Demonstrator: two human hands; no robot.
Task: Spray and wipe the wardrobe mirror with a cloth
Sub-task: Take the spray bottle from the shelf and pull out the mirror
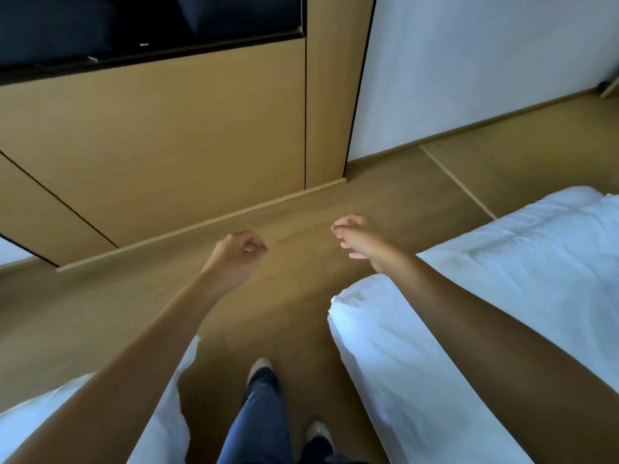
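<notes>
**Head view: two empty hands between the beds**

The head camera looks down at a wooden floor (294, 316). The left hand (236, 254) is held out with its fingers curled loosely and holds nothing. The right hand (360, 241) is also held out, its fingers relaxed and a little bent, and holds nothing. No cloth or spray bottle shows in this view. A wooden wardrobe (167, 139) stands ahead of both hands, apart from them; a dark glossy panel (134, 25) is in its upper part, and I cannot tell if this is the mirror. There are two beds with white sheets: one at the right (485, 296), one at the lower left (160, 423). Two shoes (259, 366) and blue trousers (258, 420) show below.
</notes>
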